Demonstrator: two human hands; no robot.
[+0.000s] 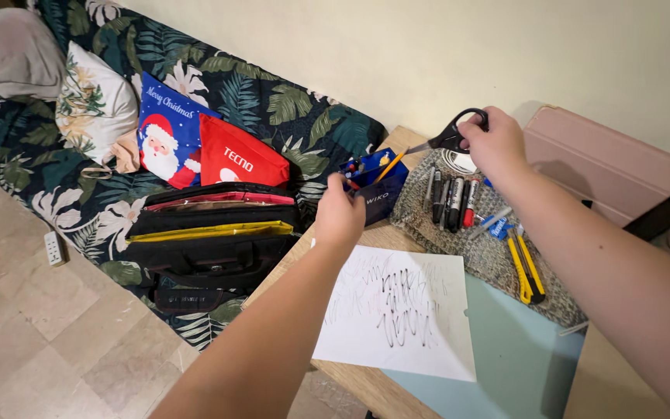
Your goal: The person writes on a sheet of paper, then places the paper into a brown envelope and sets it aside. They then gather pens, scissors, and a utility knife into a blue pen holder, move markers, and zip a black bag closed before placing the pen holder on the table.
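Note:
My right hand (492, 143) grips the black handles of a pair of scissors (445, 140), blades pointing left, above the far end of the table. A dark blue box (378, 190) holding pens and a yellow pencil stands at the table's left edge; my left hand (340, 214) reaches to its near side, fingers curled at its rim. Whether that hand holds anything is hidden. Several markers (453, 202) lie in a row on a woven grey mat (482, 248). Close to me lies a white sheet with black scribbles (397, 310).
Two yellow utility knives (526, 268) lie on the mat, and a pale green sheet (505, 349) covers the wooden table. A pink case (602, 167) leans at the right. Left of the table, a black bag (211, 237) and pillows rest on a leaf-patterned mattress.

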